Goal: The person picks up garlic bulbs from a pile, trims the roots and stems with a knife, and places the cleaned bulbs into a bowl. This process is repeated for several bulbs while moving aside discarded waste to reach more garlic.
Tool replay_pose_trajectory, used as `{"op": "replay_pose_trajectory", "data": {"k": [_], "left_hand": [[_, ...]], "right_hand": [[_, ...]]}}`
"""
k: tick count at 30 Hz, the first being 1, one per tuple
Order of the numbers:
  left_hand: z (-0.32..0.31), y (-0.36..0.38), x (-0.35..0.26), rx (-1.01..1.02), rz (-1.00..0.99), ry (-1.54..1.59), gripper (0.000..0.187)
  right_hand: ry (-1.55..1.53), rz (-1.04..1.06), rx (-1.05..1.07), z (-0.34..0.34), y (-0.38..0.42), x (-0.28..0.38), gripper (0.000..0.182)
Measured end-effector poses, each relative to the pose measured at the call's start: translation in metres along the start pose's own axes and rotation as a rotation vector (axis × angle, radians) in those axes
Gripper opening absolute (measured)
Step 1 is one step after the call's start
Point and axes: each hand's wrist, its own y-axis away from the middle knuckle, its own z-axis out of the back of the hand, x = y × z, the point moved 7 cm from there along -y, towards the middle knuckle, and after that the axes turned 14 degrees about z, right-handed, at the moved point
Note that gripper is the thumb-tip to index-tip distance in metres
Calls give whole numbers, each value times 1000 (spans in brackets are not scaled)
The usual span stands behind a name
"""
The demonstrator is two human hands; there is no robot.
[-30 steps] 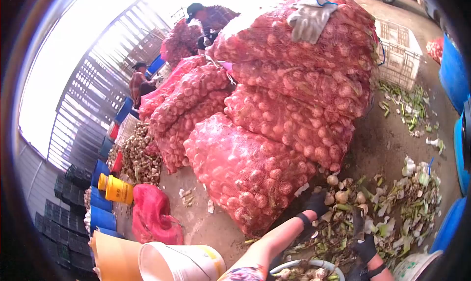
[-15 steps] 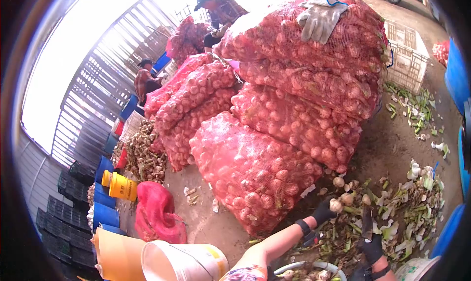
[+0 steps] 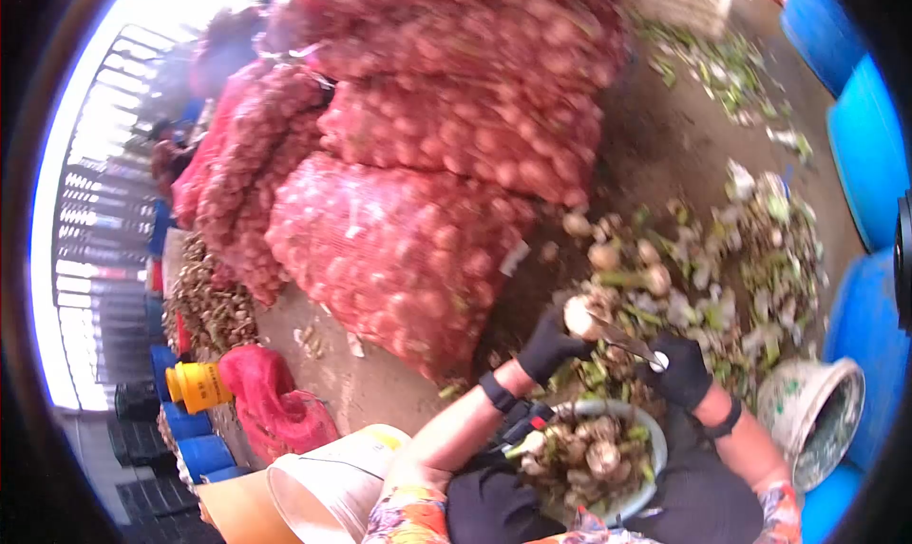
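Observation:
Black-gloved, my left hand [image 3: 554, 348] is closed around a pale garlic bulb [image 3: 580, 317]. My right hand [image 3: 680, 371], also in a black glove, grips a knife [image 3: 622, 341] whose blade points left and touches or nearly touches the bulb. Below both hands, between my knees, a pale basin [image 3: 657, 449] holds several garlic bulbs and stalk pieces. Just beyond the hands, more garlic bulbs with green stalks [image 3: 655, 278] lie on the ground.
Stacked red mesh sacks of bulbs [image 3: 399, 249] rise ahead. Leaf trimmings [image 3: 760, 259] cover ground to the right, near blue barrels [image 3: 869, 145] and a tipped white bucket [image 3: 774, 401]. At left are a white bucket [image 3: 313, 487], yellow bucket [image 3: 198, 386] and red mesh bag [image 3: 275, 401].
The view has swung down and to the right. My hands have come together, with the knife now brought to the bulb. My right hand and the basin show more fully.

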Motion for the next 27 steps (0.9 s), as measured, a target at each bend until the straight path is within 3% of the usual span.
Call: {"op": "replay_pose_trajectory", "data": {"k": [1,3,7,9,10,15,18,21,23,25,27], "left_hand": [[3,1,1,-83,-162,-60,72],[-12,15,-21,-163,-387,-385,62],[-21,22,-18,-119,-352,-322,62],[-30,23,-8,33,-174,-30,60],[-30,24,-8,26,-254,-134,61],[-42,30,-7,-8,-217,-253,61],[-50,35,-12,-11,-248,-313,53],[-44,33,7,41,-122,-255,40],[-46,30,19,120,-180,-567,36],[-68,37,3,287,-375,-789,36],[-76,49,-18,211,-213,-543,48]], "right_hand": [[1,95,-97,8,-7,13,19],[-45,157,-89,13,-9,24,19],[74,235,-84,21,-14,39,19],[72,228,-101,23,-16,40,19],[64,256,-100,26,-17,44,19],[119,283,-42,18,-14,43,17],[83,261,-24,10,-9,35,17],[23,266,-40,1,-6,22,17],[-13,268,-57,-10,-2,3,16],[120,-2,13,-26,11,-51,12],[273,-203,209,-26,35,-99,10]]}}
